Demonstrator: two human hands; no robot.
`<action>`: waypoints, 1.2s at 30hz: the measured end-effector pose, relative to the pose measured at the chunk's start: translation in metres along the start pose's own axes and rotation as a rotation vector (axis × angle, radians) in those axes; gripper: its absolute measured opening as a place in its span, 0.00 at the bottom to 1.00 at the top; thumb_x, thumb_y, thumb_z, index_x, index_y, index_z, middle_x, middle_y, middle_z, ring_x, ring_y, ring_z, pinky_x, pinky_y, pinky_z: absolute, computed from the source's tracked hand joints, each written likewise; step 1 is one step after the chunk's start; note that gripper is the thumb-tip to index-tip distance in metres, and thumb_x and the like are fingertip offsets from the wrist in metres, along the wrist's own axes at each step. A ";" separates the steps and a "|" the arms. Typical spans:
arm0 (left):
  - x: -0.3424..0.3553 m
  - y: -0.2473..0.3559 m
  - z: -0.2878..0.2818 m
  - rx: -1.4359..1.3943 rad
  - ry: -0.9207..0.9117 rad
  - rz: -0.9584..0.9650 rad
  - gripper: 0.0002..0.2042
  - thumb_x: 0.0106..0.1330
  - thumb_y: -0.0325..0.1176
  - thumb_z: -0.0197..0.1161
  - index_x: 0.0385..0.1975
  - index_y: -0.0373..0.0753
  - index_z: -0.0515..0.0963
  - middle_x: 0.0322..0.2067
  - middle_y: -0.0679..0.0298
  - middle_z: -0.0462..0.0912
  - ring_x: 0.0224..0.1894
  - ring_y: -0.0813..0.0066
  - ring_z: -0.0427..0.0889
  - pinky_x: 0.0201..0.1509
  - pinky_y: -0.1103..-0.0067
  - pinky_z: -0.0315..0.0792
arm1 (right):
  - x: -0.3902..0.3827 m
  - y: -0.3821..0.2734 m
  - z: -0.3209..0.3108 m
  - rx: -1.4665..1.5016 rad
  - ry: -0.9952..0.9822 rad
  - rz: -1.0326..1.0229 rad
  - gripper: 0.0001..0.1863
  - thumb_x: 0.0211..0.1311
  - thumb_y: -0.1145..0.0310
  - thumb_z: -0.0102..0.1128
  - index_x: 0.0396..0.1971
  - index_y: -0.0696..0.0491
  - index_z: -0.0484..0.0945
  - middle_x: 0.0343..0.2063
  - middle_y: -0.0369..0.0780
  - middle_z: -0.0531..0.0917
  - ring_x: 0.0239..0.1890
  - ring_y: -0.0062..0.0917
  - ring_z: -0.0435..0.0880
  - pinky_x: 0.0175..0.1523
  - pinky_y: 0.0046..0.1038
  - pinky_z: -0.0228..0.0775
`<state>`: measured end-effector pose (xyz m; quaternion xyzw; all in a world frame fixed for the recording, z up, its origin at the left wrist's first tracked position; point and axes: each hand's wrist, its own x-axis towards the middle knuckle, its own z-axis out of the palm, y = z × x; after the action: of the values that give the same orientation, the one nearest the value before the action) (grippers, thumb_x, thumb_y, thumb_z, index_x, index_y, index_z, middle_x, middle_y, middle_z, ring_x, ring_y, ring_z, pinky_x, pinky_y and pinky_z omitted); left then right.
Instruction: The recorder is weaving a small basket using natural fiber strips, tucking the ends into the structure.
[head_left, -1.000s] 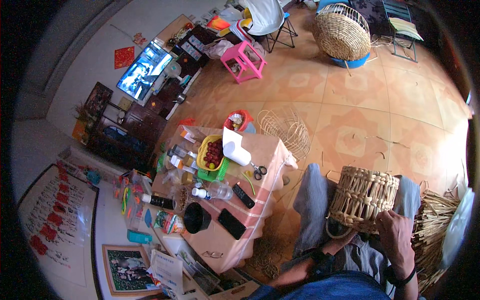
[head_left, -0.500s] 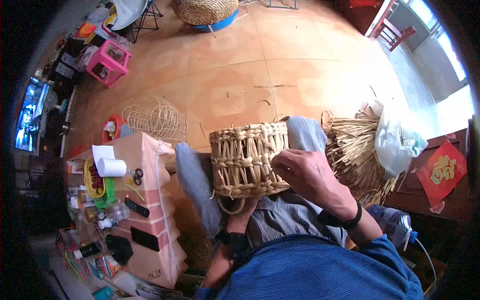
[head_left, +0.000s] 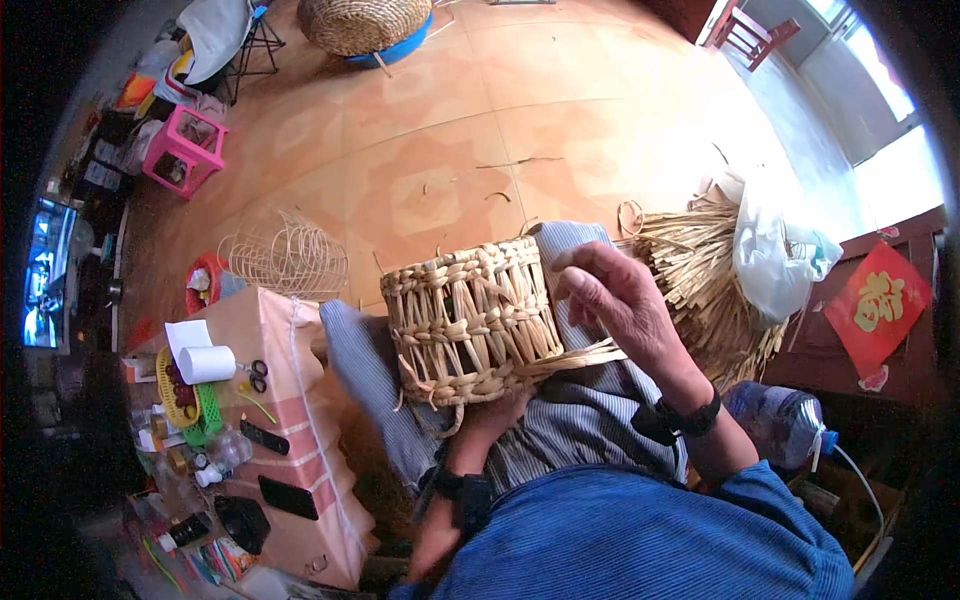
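Note:
A cylindrical basket of pale plaited strands (head_left: 470, 318) rests tilted on the striped lap (head_left: 570, 420). My left hand (head_left: 495, 420) is under its lower edge, fingers hidden by the basket. My right hand (head_left: 615, 300) is raised just right of the basket, fingers loosely curled and apart, nothing visible between them. Loose strands (head_left: 590, 355) stretch rightward from the basket's bottom rim, below that hand. A bundle of dried stalks (head_left: 690, 265) lies beyond it, partly covered by a white plastic bag (head_left: 770, 260).
A cloth-covered table (head_left: 310, 420) at left holds paper rolls, scissors, fruit, bottles, phone. A wire-like frame (head_left: 280, 255) lies beyond it. Farther off are a pink stool (head_left: 185, 150) and large basket on blue tub (head_left: 365, 25). At right: water jug (head_left: 770, 425), wooden furniture (head_left: 800, 355).
The view swung right, then shifted slightly. My right hand lifted from the basket's side and its fingers loosened. The basket tilted a little, and strands now show stretching from its bottom rim.

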<state>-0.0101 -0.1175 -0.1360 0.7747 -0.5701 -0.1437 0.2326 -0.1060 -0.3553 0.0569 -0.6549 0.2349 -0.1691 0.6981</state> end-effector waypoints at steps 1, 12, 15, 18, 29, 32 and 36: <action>-0.005 -0.011 0.011 0.055 0.000 0.011 0.15 0.70 0.40 0.64 0.50 0.42 0.87 0.49 0.55 0.88 0.52 0.51 0.86 0.58 0.56 0.78 | 0.001 0.002 -0.002 0.013 0.015 -0.007 0.16 0.84 0.60 0.61 0.52 0.59 0.82 0.35 0.33 0.86 0.33 0.13 0.83 0.37 0.19 0.73; -0.010 -0.025 0.007 0.313 -0.083 -0.061 0.10 0.66 0.34 0.66 0.44 0.45 0.89 0.44 0.57 0.89 0.49 0.53 0.86 0.52 0.59 0.79 | -0.030 0.045 -0.034 -0.644 -0.287 0.029 0.10 0.70 0.67 0.73 0.42 0.59 0.86 0.27 0.44 0.85 0.28 0.27 0.83 0.37 0.33 0.75; -0.014 -0.027 -0.002 0.363 -0.100 -0.076 0.10 0.66 0.33 0.66 0.44 0.46 0.89 0.44 0.58 0.88 0.48 0.53 0.86 0.51 0.59 0.79 | -0.030 0.040 -0.026 -0.594 -0.224 -0.014 0.12 0.68 0.65 0.74 0.41 0.58 0.87 0.28 0.47 0.86 0.28 0.31 0.84 0.37 0.35 0.75; -0.028 -0.028 -0.010 0.207 0.012 -0.026 0.16 0.64 0.28 0.68 0.52 0.43 0.84 0.52 0.60 0.86 0.54 0.55 0.85 0.57 0.61 0.78 | -0.025 0.037 -0.016 -0.520 -0.218 -0.030 0.12 0.69 0.64 0.74 0.41 0.58 0.86 0.29 0.47 0.86 0.30 0.30 0.85 0.38 0.36 0.76; -0.030 0.067 -0.056 -1.893 0.522 -0.656 0.45 0.69 0.41 0.76 0.83 0.43 0.57 0.80 0.62 0.63 0.81 0.62 0.62 0.86 0.60 0.53 | -0.017 0.047 0.015 -0.348 -0.177 -0.053 0.13 0.68 0.64 0.72 0.41 0.57 0.79 0.33 0.52 0.86 0.38 0.51 0.88 0.43 0.45 0.79; 0.008 0.099 -0.078 -1.812 0.562 -0.664 0.40 0.75 0.49 0.72 0.81 0.43 0.61 0.78 0.61 0.68 0.77 0.62 0.68 0.84 0.61 0.58 | -0.016 0.054 0.017 -0.318 -0.167 -0.051 0.14 0.66 0.65 0.72 0.41 0.57 0.78 0.32 0.52 0.85 0.38 0.52 0.87 0.43 0.46 0.79; 0.024 0.102 -0.070 -1.724 0.603 -0.715 0.33 0.77 0.42 0.69 0.78 0.40 0.64 0.73 0.59 0.74 0.74 0.62 0.71 0.82 0.62 0.62 | -0.022 0.062 0.024 -0.337 -0.115 -0.086 0.14 0.64 0.67 0.72 0.42 0.57 0.77 0.32 0.53 0.84 0.38 0.54 0.86 0.42 0.47 0.78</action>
<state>-0.0516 -0.1516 -0.0223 0.4705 0.0817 -0.3690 0.7974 -0.1152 -0.3182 -0.0011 -0.7808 0.1912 -0.1194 0.5828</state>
